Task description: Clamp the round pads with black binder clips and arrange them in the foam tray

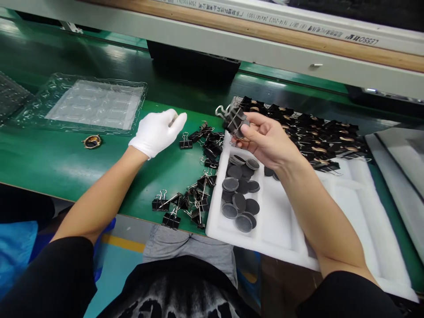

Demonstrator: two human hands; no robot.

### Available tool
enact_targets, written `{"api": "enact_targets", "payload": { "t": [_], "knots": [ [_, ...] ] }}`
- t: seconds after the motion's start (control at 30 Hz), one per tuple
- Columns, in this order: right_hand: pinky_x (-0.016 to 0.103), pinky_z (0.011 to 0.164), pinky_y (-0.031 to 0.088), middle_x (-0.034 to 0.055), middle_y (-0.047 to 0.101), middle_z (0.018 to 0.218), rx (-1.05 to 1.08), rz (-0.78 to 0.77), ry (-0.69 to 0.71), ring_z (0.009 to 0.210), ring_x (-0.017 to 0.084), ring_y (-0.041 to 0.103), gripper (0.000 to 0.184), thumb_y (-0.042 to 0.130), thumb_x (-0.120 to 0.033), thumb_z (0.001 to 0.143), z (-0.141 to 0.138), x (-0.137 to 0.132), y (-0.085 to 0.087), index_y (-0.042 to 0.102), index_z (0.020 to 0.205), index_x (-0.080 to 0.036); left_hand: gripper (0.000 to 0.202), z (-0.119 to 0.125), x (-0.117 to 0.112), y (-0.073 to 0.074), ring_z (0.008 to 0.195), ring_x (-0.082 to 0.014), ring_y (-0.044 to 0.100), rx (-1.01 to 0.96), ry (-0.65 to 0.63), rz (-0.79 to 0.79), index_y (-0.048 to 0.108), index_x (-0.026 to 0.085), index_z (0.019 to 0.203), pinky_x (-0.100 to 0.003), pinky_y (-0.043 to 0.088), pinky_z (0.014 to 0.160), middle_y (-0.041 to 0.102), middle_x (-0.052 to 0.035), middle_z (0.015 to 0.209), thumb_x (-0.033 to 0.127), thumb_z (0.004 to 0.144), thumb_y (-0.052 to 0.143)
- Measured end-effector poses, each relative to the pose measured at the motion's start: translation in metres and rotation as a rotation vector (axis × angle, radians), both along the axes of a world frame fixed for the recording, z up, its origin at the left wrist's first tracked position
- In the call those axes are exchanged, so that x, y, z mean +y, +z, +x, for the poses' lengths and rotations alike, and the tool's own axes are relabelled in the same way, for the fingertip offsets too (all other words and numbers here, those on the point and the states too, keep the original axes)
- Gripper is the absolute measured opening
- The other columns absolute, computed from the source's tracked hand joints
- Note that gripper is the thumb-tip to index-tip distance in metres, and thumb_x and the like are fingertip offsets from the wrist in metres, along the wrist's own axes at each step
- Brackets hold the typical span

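Observation:
My right hand [265,137], bare, is raised above the left end of a white foam tray [274,221]. Its thumb and fingers are closed on a black binder clip [234,120] with silver wire handles pointing left; whatever sits in its jaws is mostly hidden. My left hand [159,130], in a white glove, hovers over the green table with its fingers loosely bent and their tips apart. Nothing shows in it. Just right of this hand lies a pile of loose binder clips [212,145]. More clips [171,220] lie near the table's front edge.
Dark round discs [239,202] fill the tray's left compartment. Rows of clipped watch-like pieces [318,132] lie behind my right arm. A gold-rimmed watch case [92,141] and a clear plastic tray [139,106] are at the left. A beam [198,33] crosses above the back.

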State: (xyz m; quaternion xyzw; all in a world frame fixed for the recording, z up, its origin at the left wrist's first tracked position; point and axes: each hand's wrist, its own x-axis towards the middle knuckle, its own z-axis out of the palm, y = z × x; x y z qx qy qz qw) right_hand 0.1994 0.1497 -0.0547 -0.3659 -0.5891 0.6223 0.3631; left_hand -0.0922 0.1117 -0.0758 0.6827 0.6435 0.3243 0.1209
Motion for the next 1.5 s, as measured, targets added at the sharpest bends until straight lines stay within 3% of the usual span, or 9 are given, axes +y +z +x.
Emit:
{"api": "enact_targets", "payload": {
  "t": [0.13, 0.27, 0.43, 0.6, 0.8, 1.0, 1.13, 1.37, 1.5],
  "knots": [
    [0.039, 0.084, 0.067, 0.0014, 0.076, 0.088, 0.115, -0.267, 0.093, 0.093, 0.022, 0.078, 0.045, 0.100, -0.042, 0.065, -0.002, 0.002, -0.002, 0.067, 0.089, -0.023, 0.028, -0.010, 0.014, -0.019, 0.061, -0.0179, 0.050, 0.224, -0.052, -0.083, 0.062, 0.024, 0.089, -0.030, 0.026, 0.059, 0.065, -0.0016, 0.069, 0.051, 0.091, 0.063],
    [0.040, 0.088, 0.065, 0.0012, 0.077, 0.090, 0.163, -0.318, 0.089, 0.092, 0.020, 0.077, 0.040, 0.100, -0.034, 0.066, -0.005, 0.000, -0.005, 0.067, 0.085, -0.022, 0.037, -0.009, 0.010, -0.016, 0.054, -0.0146, 0.037, 0.260, -0.128, -0.112, 0.046, 0.022, 0.063, -0.031, 0.024, 0.058, 0.049, 0.0006, 0.057, 0.044, 0.090, 0.059],
    [0.025, 0.061, 0.056, 0.0003, 0.078, 0.090, 0.143, -0.333, 0.052, 0.072, 0.011, 0.067, 0.044, 0.102, -0.035, 0.060, -0.013, -0.008, -0.007, 0.070, 0.087, -0.021, 0.039, 0.016, -0.008, 0.003, 0.055, -0.0111, 0.046, -0.184, -0.064, 0.095, 0.048, 0.021, 0.062, -0.029, 0.035, 0.059, 0.052, 0.0022, 0.058, 0.043, 0.093, 0.058],
    [0.025, 0.058, 0.056, 0.0021, 0.077, 0.095, 0.102, -0.306, 0.125, 0.072, 0.013, 0.068, 0.054, 0.103, -0.036, 0.058, -0.023, -0.025, -0.006, 0.068, 0.097, -0.021, 0.039, 0.057, -0.034, 0.004, 0.050, -0.0095, 0.055, -0.573, -0.042, 0.105, 0.062, 0.019, 0.076, -0.026, 0.044, 0.055, 0.068, -0.0007, 0.068, 0.051, 0.098, 0.058],
    [0.025, 0.053, 0.058, -0.0023, 0.071, 0.085, 0.080, -0.162, 0.101, 0.064, 0.012, 0.067, 0.060, 0.105, -0.037, 0.055, -0.026, -0.030, -0.010, 0.065, 0.097, -0.023, 0.046, 0.056, -0.041, 0.007, 0.050, -0.0100, 0.048, -0.301, -0.214, 0.057, 0.054, 0.019, 0.058, -0.027, 0.038, 0.055, 0.056, 0.0016, 0.053, 0.051, 0.090, 0.063],
    [0.030, 0.056, 0.060, -0.0012, 0.072, 0.085, 0.048, -0.078, 0.158, 0.067, 0.016, 0.069, 0.060, 0.103, -0.040, 0.058, -0.029, -0.032, -0.015, 0.064, 0.101, -0.024, 0.042, 0.047, -0.029, 0.002, 0.055, -0.0146, 0.049, 0.002, -0.033, -0.041, 0.052, 0.023, 0.074, -0.030, 0.033, 0.059, 0.059, 0.0013, 0.062, 0.061, 0.086, 0.062],
    [0.030, 0.059, 0.061, -0.0009, 0.071, 0.087, 0.062, -0.073, 0.089, 0.071, 0.016, 0.069, 0.060, 0.103, -0.044, 0.057, -0.032, -0.034, -0.014, 0.063, 0.098, -0.024, 0.049, 0.047, -0.028, -0.003, 0.057, -0.0164, 0.051, 0.022, -0.168, -0.094, 0.050, 0.023, 0.069, -0.032, 0.030, 0.059, 0.058, -0.0011, 0.061, 0.060, 0.099, 0.041],
    [0.033, 0.063, 0.062, -0.0008, 0.071, 0.090, 0.054, -0.110, 0.034, 0.078, 0.018, 0.069, 0.061, 0.102, -0.045, 0.058, -0.029, -0.031, -0.013, 0.062, 0.099, -0.026, 0.045, 0.048, -0.029, -0.009, 0.060, -0.0170, 0.056, 0.069, -0.152, -0.042, 0.053, 0.022, 0.071, -0.030, 0.032, 0.060, 0.063, -0.0015, 0.064, 0.064, 0.085, 0.060],
    [0.032, 0.065, 0.060, 0.0013, 0.075, 0.101, 0.061, -0.123, -0.004, 0.083, 0.018, 0.071, 0.057, 0.100, -0.049, 0.063, -0.027, -0.027, -0.014, 0.063, 0.100, -0.027, 0.050, 0.048, -0.028, -0.008, 0.053, -0.0124, 0.042, 0.021, -0.132, 0.007, 0.044, 0.022, 0.061, -0.030, 0.028, 0.057, 0.048, 0.0016, 0.054, 0.063, 0.086, 0.058]
  ]
}}
